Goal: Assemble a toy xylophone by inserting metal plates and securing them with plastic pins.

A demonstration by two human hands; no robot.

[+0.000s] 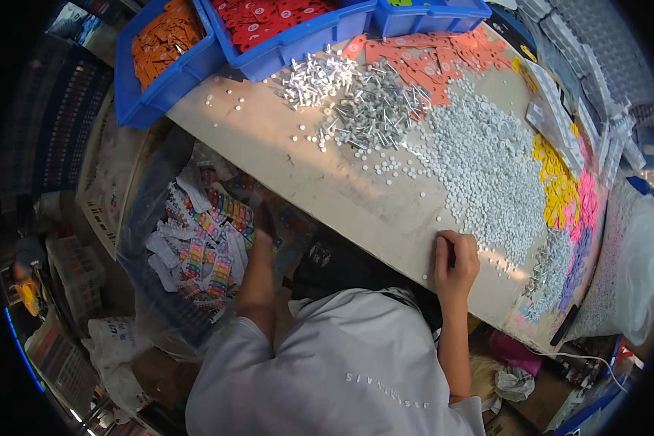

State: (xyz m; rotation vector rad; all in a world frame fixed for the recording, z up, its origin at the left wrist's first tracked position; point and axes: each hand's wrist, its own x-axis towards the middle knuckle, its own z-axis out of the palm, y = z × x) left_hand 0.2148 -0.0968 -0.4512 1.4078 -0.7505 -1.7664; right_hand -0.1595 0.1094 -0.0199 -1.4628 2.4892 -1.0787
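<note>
My left hand [264,221] reaches down into a blue crate [142,240] lined with clear plastic, beside a heap of small cards with rows of multicoloured pieces [214,272]. Shadow and the table edge hide its fingers, so I cannot tell what it touches. My right hand [456,263] rests on the table's near edge, fingers loosely curled in and nothing showing in the hollow by the thumb. Just beyond it spreads a wide pile of small whitish round pieces [487,167]. Metal screws or rivets [378,109] and white pegs [316,80] lie farther off.
Blue bins with orange tags [167,43] and red tags [265,18] stand along the far left edge of the table [320,189]. Coral tags [432,62], yellow pieces [556,174] and pink pieces [585,200] lie around the pile. A clear bag [625,261] stands at right.
</note>
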